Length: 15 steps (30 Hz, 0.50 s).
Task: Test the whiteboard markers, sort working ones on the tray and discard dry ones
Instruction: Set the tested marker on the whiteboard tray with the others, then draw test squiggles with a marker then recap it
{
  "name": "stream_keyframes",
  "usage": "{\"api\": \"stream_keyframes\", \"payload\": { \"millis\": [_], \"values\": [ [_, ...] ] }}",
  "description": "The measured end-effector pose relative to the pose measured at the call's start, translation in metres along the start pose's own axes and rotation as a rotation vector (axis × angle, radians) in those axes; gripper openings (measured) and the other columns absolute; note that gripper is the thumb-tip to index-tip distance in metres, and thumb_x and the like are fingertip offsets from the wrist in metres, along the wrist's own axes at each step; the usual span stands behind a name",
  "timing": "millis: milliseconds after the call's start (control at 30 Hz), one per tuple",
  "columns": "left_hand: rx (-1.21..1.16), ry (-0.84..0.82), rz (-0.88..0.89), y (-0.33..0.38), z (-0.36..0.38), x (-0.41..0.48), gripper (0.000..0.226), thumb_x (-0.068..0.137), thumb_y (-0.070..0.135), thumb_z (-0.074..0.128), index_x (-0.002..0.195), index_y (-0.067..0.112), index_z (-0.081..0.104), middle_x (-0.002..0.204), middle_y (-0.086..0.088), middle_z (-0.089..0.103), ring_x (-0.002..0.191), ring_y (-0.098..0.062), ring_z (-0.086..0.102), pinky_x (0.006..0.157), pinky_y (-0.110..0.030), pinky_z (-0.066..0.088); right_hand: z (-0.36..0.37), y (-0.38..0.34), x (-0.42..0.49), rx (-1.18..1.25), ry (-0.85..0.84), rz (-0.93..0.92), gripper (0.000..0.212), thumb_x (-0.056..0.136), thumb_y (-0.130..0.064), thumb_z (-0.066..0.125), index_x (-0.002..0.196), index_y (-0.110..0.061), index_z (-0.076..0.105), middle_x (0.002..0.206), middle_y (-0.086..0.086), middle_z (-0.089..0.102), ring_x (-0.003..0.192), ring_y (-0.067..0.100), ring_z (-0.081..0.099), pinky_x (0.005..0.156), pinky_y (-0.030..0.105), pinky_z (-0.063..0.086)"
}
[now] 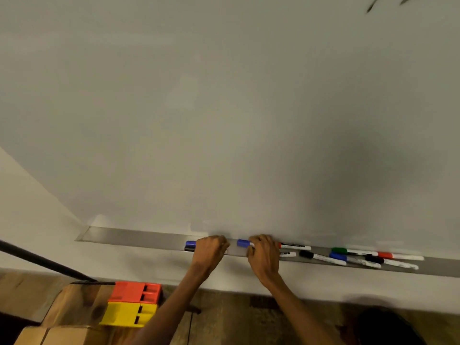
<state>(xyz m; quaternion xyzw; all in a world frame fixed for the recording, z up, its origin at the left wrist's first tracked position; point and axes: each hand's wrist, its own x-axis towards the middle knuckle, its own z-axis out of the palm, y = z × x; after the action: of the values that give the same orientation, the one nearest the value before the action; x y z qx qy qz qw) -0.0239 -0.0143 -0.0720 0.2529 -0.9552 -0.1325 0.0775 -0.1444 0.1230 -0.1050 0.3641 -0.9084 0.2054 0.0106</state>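
A long grey tray (139, 239) runs under the whiteboard (224, 108). My left hand (210, 251) rests on the tray, curled over two markers whose blue cap (190, 243) and black cap (189, 249) stick out to its left. My right hand (263, 255) is closed around a blue-capped marker (244, 243) that points left. Just right of that hand lie two white markers with black print (295, 246). Farther right sits a loose cluster of several markers: black (321, 257), green (353, 251), blue (348, 260) and red (400, 256).
Below the tray on the left, a red block (135, 292) and a yellow block (128, 313) sit on a wooden surface (74, 302). A dark rod (42, 262) slants in from the left edge. Faint pen strokes (373, 6) mark the board's top right corner.
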Motion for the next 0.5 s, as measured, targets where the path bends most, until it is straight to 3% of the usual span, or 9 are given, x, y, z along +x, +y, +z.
{"api": "stream_keyframes", "payload": {
  "millis": [267, 500],
  "values": [
    [-0.023, -0.046, 0.129, 0.032, 0.027, 0.011, 0.029, 0.096, 0.014, 0.048, 0.124, 0.018, 0.055, 0.122, -0.004, 0.06, 0.104, -0.019, 0.06, 0.093, -0.03, 0.047, 0.002, 0.006, -0.002, -0.101, -0.029, 0.002, 0.035, 0.048, -0.015, 0.089, 0.078, -0.019, 0.072, 0.076, 0.001, 0.07, 0.075, 0.024, 0.066, 0.079, 0.043, 0.055],
    [-0.035, -0.091, 0.114, 0.042, 0.036, 0.005, 0.036, 0.093, 0.017, 0.056, 0.129, 0.017, 0.052, 0.132, -0.005, 0.053, 0.119, -0.021, 0.053, 0.102, -0.033, 0.039, 0.004, 0.016, -0.003, -0.137, -0.064, -0.08, 0.049, 0.045, -0.016, 0.093, 0.088, -0.019, 0.07, 0.086, 0.003, 0.07, 0.084, 0.024, 0.067, 0.082, 0.043, 0.056]
  ]
}}
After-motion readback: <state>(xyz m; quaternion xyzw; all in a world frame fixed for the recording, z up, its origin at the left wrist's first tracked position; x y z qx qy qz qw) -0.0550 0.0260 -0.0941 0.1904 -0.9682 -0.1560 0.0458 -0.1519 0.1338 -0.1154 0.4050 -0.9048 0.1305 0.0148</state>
